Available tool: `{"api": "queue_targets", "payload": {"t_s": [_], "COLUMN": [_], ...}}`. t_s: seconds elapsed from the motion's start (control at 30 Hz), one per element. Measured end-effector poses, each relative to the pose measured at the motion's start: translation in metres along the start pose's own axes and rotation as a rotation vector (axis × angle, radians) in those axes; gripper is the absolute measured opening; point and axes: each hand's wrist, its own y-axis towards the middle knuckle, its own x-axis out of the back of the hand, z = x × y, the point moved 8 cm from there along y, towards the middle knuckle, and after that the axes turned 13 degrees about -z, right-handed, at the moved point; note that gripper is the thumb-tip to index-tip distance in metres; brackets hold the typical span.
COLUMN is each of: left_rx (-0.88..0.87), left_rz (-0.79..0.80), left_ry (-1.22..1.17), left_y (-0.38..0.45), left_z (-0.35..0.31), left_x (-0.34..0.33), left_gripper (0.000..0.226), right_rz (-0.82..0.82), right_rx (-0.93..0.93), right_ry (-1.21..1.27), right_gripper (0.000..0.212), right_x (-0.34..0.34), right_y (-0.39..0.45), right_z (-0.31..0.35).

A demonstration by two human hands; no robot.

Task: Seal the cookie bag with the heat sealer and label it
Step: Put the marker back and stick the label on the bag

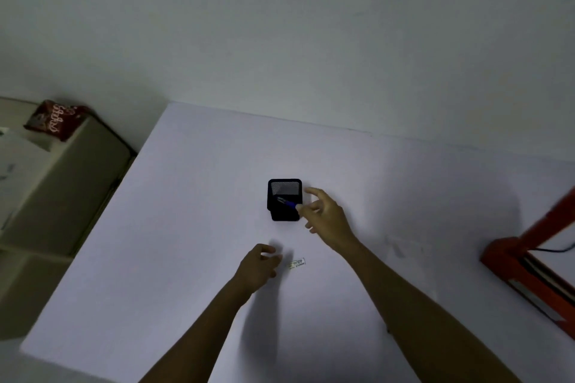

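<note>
A small white label (297, 263) lies flat on the white table (186, 196). My left hand (259, 263) rests just left of it, fingers loosely curled, holding nothing. A black mesh pen holder (283, 188) stands at the table's middle with a blue pen (289, 203) leaning inside. My right hand (325, 216) hovers at the holder's right side, fingers spread, thumb tip at the pen's end. The red heat sealer (529, 261) sits at the right edge, partly out of view. A red cookie bag (56, 120) lies on a box far left, off the table.
A beige cardboard box (62, 183) stands beside the table's left edge, under the cookie bag. A black cable (557, 248) runs from the sealer. The plain wall (311, 40) rises directly behind the table.
</note>
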Motion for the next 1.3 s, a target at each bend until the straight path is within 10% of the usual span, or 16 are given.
{"api": "queue_targets", "payload": {"t_s": [0.13, 0.63, 1.3], "left_rx": [0.012, -0.008, -0.134], "left_rz": [-0.018, -0.112, -0.247], "left_ry": [0.032, 0.185, 0.268], "left_y": [0.007, 0.020, 0.019], "left_z": [0.004, 0.017, -0.002], "left_x": [-0.006, -0.022, -0.051], "left_gripper": [0.029, 0.023, 0.010], "right_rz": [-0.268, -0.006, 0.079], "right_rx": [0.034, -0.098, -0.188], "right_ry": [-0.042, -0.458, -0.246], "right_gripper": [0.011, 0.036, 0.020], "right_x": [0.026, -0.011, -0.013], "right_y": [-0.010, -0.031, -0.044], "right_z": [-0.027, -0.115, -0.116]}}
